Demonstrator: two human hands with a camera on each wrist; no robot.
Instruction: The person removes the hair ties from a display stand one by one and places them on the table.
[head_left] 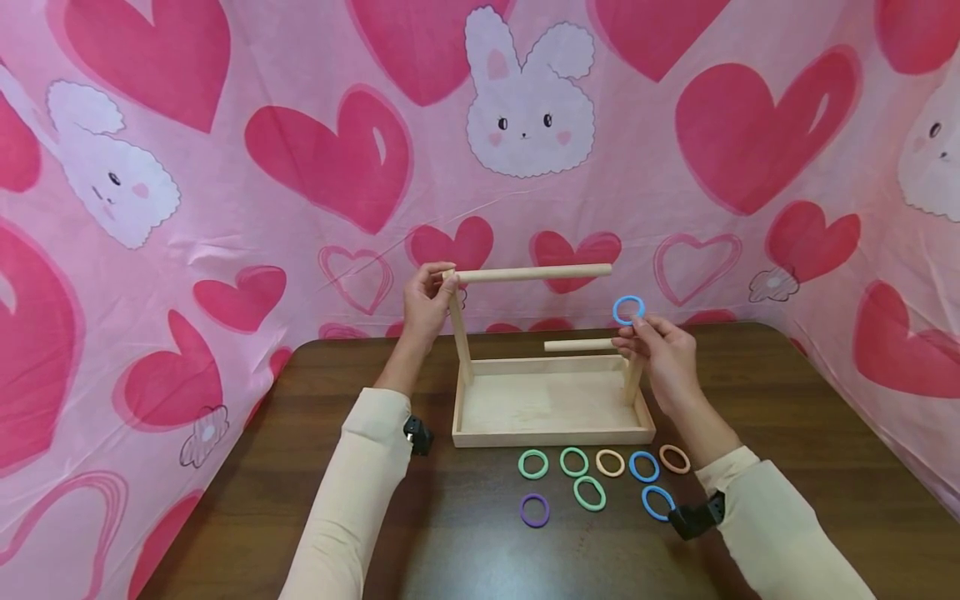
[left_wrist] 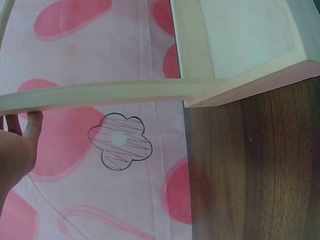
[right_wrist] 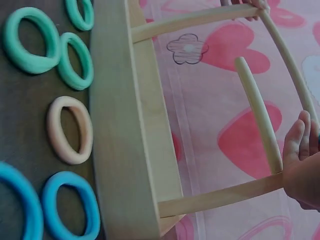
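Note:
My left hand (head_left: 426, 307) grips the top of the left post (head_left: 461, 337) of a wooden rack, where the upper rod (head_left: 540, 273) joins it. That rod runs out to the right with its far end free. My right hand (head_left: 669, 365) pinches a blue hair tie (head_left: 628, 298) between thumb and forefinger, above the right post (head_left: 632, 385). From the top of this post a lower rod (head_left: 576, 345) points left, its other end free. My right fingers overlap the post's top. Both posts rise from a shallow wooden tray (head_left: 553, 438).
In front of the tray lie several hair ties: green (head_left: 533, 452), beige (head_left: 610, 452), blue (head_left: 644, 454), brown (head_left: 674, 447) and purple (head_left: 535, 523). The dark wooden table (head_left: 360, 500) ends at a pink heart-and-rabbit cloth (head_left: 330, 67) behind and at the sides.

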